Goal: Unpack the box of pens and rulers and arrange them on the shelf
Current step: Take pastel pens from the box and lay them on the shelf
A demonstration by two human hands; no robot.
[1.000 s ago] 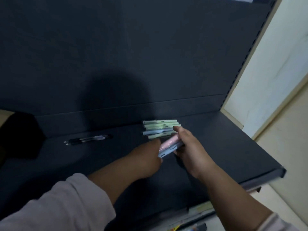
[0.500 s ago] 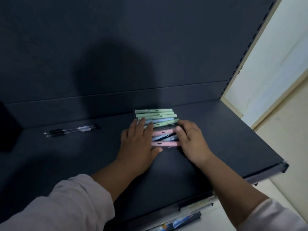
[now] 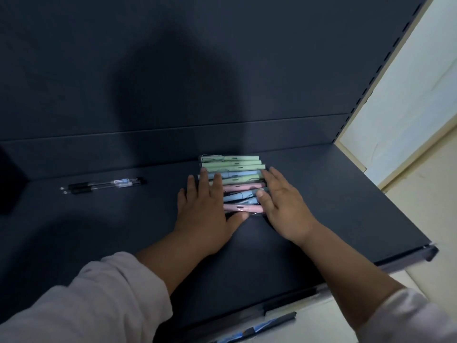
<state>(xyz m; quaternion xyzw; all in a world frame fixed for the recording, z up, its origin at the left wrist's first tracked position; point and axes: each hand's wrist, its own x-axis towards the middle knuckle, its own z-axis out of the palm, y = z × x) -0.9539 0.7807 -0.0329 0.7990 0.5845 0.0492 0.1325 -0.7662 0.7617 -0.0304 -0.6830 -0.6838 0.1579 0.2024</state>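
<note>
Head view: pens (image 3: 243,186) lie between left grip (image 3: 205,214) and right grip (image 3: 284,209), both flat-fingered, touching their ends.

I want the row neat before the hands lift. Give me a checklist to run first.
1. Left hand flat on the pens' left ends: ok.
2. Right hand flat at their right ends: ok.
3. All pens parallel: not ok; a blue pen near the front lies slanted.
4. Clear pens apart from the row: ok.
5. Bare shelf right of the row: ok.
6. Box within reach: cannot tell; not in view.
</note>
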